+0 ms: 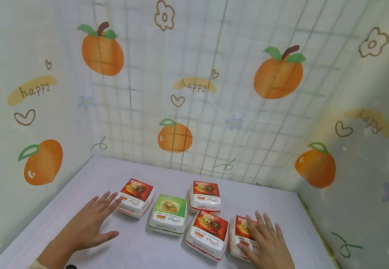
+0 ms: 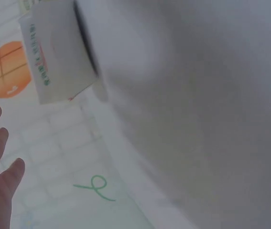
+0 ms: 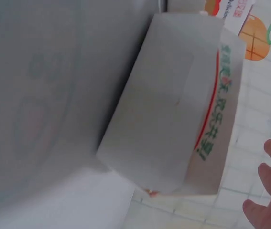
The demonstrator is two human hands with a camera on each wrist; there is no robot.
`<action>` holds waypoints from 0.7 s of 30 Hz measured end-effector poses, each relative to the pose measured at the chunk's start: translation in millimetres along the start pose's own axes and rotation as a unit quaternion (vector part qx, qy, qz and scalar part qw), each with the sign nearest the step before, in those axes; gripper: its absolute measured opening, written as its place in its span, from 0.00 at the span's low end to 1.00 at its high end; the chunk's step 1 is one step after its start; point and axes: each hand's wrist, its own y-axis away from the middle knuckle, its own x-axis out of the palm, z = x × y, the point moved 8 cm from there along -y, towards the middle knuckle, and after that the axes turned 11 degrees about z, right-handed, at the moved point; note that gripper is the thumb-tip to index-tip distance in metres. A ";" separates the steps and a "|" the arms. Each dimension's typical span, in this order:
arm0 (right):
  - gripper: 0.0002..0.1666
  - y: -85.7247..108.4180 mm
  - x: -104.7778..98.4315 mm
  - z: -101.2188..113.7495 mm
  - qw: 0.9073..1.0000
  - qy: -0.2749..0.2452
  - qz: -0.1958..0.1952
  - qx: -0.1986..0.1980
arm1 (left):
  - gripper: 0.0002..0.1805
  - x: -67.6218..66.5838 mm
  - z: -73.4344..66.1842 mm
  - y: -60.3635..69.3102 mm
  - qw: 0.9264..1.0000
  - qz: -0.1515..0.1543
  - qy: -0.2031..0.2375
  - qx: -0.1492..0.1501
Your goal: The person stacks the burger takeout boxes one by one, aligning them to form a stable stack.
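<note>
Dim, soft light; 2 wrist views hazy.

On your table (image 1: 140, 256), left to right: leftmost box (image 1: 136, 198) beside your left hand (image 1: 91, 224), second box (image 1: 168, 215), far box (image 1: 205, 196) beyond near box (image 1: 208, 235), rightmost box (image 1: 241, 231) partly behind your right hand (image 1: 270, 243)

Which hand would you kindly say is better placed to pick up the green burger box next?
Probably the left hand: it is nearer the green burger box, with no box between. The right hand is near the rightmost red box, with another red box in between.
</note>
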 end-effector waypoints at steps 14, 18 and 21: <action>0.56 6.1 11.4 5.7 1.000 -0.008 0.014 0.014 | 0.53 4.3 6.7 10.9 1.000 0.006 0.001 -0.002; 0.54 3.3 9.0 9.4 1.000 -0.008 0.007 0.005 | 0.53 3.4 13.5 6.9 1.000 0.009 0.002 -0.007; 0.52 1.8 7.4 14.0 1.000 -0.014 -0.002 -0.009 | 0.53 2.1 19.6 3.8 1.000 0.014 0.009 -0.012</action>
